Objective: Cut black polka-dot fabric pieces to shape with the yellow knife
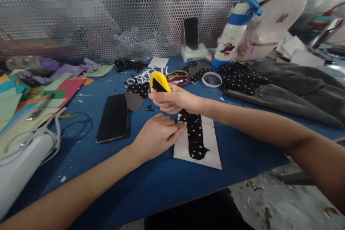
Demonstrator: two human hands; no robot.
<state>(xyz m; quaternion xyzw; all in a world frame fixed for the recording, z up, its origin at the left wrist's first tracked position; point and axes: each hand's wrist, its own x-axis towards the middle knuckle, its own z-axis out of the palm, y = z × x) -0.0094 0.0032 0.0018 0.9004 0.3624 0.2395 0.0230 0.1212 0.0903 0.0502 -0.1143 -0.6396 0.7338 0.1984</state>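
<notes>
A strip of black fabric with white dots (195, 136) lies on a white card (211, 151) in front of me. My left hand (157, 134) is closed, its thumb and index finger together over the card's left side at the fabric's edge. Whatever may be between those fingertips is hidden. Above the far end of the card, my right hand (179, 99) is wrapped round a yellow tool with a dark inner part (159, 81). The tool's working end is out of sight, so its kind is unclear.
A black phone (112, 118) and grey scrap (134, 101) lie left. Coloured papers (58, 93) and a white power strip (29, 161) with cables are farther left. Behind are dotted scraps (129, 65), a tape roll (212, 79), a bottle (230, 36) and dark cloth (291, 86).
</notes>
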